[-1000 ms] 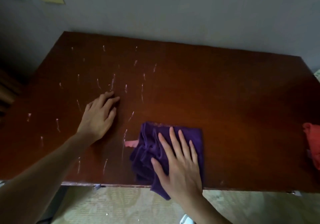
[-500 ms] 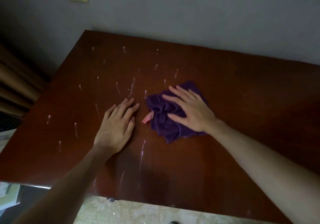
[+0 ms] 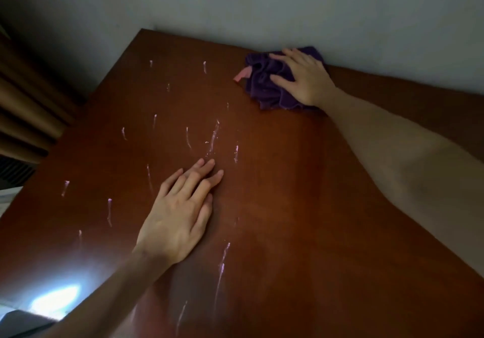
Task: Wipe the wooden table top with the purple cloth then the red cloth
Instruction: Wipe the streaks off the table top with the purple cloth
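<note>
Nearest us, the left hand (image 3: 180, 214) lies flat on the wooden worktop (image 3: 301, 220), fingers together and stretched out, gripping nothing, apparently just bracing. All around it run pale, chalky streaks (image 3: 221, 267), thin and mostly lengthwise, scattered over the left half of the glossy reddish-brown surface. Further out, the right arm reaches long across the board, and at the far edge, close against the grey wall (image 3: 314, 2), the right hand (image 3: 303, 78) presses spread fingers down on the purple cloth (image 3: 264, 86). The cloth looks soft and plush, bunched into ruffled folds, with a small pink tag (image 3: 242, 74) poking out on its left. Here is the key relation: the streaks lie to the left of the cloth and nearer the person, so the wipe likely has to sweep left and back. The red cloth is not in view.
</note>
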